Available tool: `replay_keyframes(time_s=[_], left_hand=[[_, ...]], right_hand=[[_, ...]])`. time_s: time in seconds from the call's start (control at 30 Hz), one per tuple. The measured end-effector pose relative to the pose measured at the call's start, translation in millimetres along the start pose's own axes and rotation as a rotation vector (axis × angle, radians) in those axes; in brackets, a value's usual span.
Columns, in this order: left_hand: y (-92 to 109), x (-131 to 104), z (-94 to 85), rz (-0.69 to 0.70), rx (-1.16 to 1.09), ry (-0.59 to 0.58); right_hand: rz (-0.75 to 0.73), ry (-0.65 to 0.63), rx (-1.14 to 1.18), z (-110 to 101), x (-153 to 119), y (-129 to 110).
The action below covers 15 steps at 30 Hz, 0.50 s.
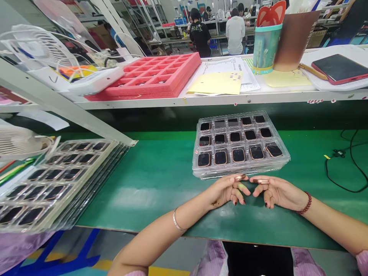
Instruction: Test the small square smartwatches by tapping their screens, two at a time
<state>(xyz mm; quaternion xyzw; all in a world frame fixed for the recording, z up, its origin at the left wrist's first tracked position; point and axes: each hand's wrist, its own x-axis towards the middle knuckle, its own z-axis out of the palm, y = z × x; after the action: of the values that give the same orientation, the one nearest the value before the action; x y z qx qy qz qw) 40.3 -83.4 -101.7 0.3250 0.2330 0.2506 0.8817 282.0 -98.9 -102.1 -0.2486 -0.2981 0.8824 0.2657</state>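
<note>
My left hand [230,191], with a silver bangle on its wrist, is held over the green table [155,188], fingers apart and nothing in them. Facing it, my right hand [273,191] wears a dark red beaded bracelet and is also open and holding nothing. The fingertips of both hands come close to each other. Just beyond them is a stack of clear plastic trays [244,165], whose top tray holds several dark square-faced pieces [238,155] in rows.
More stacked trays [94,176] of dark pieces stand at the left by a white fan [20,142]. A black cable [330,176] lies at the right. Above, a shelf [218,100] bears a pink foam tray [172,84], papers, cups and a phone [342,67]. People sit far behind.
</note>
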Motion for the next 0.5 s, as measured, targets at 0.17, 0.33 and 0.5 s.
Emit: replay_keyframes(time_s=[0.17,0.33,0.5], left_hand=[[-1.2,5.0,-7.9,-0.108,-0.131,-0.014],[-1.3,5.0,-8.3,-0.106,-0.106,0.004],[-4.3,3.2,-1.4,-0.021,0.083,0.071]], right_hand=[[0.069,-0.012,0.159,-4.3,5.5,3.0],[0.059,0.026,0.141,-4.2,6.3,2.9],[-0.068,0.046,-0.129,-2.5,4.8,1.7]])
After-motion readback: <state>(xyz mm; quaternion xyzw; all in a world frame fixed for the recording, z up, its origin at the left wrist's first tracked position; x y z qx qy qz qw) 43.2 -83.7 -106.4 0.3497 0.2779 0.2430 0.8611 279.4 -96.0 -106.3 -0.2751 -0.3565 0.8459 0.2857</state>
